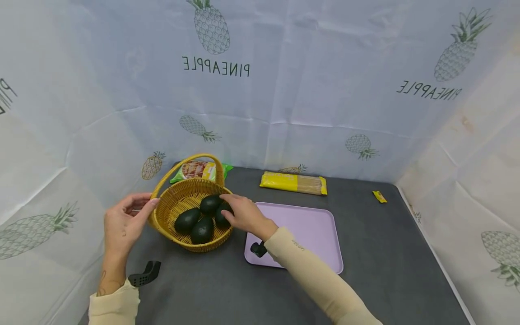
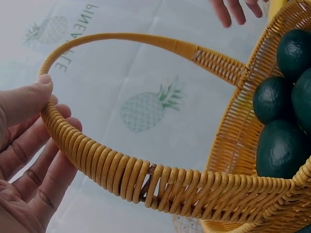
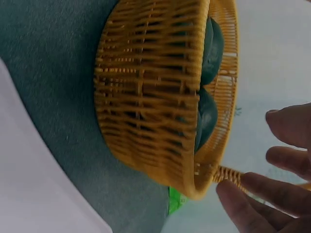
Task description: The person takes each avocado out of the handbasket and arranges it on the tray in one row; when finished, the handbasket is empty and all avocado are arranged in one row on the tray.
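Note:
A yellow wicker basket stands on the dark table at the left, its tall arched handle rising over it. Inside lie several dark green avocados, glossy in the left wrist view. My left hand pinches the handle's left side between thumb and fingers. Over the basket's right rim reaches my right hand, its fingers above the avocados and partly covering one. In the right wrist view that hand's fingers are spread apart beside the rim, with nothing held between them.
Right of the basket lies a light purple tray, partly under my right forearm. Behind are a green bag and a yellow pack of noodles. A small yellow packet lies far right. Pineapple-printed curtains enclose the table.

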A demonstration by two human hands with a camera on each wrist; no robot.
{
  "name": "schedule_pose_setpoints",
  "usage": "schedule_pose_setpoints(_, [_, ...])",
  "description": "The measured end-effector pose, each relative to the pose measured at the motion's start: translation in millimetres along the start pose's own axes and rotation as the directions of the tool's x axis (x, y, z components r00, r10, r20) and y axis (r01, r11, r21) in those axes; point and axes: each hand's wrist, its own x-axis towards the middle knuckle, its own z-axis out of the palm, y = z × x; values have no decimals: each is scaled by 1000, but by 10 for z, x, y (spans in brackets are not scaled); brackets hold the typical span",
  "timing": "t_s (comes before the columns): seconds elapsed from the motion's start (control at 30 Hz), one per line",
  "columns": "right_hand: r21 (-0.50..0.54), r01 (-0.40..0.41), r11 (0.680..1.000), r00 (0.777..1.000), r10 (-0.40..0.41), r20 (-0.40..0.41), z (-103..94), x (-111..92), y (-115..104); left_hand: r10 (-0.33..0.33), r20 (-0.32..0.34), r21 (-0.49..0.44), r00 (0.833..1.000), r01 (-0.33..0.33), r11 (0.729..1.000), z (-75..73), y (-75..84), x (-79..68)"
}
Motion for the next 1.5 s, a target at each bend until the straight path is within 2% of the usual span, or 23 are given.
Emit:
schedule_pose_setpoints(0.37, [-90, -48, 995, 998, 52, 44, 152, 74, -96, 11, -4, -11, 1000, -11, 1000, 0, -1, -11])
schedule_pose_setpoints(0.7, [-156, -75, 985, 995, 83, 47, 208, 160, -157, -21, -4, 3, 1000, 21, 1000, -2, -4, -5])
schedule_pose_setpoints(0.93, [-149, -70, 986, 997, 75, 28, 269, 232, -176, -22, 3, -8, 1000, 22, 1000, -2, -2, -17])
schedule_pose_setpoints(1.17, [-155, -61, 986, 997, 66, 30, 329, 386, -204, -38, 3, -15, 999, 38, 999, -6, -20, -18])
schedule_pose_setpoints(1.5, [-139, -103, 985, 992, 112, 56, 395, 522, -226, -23, 4, 0, 1000, 23, 1000, 3, -22, -28])
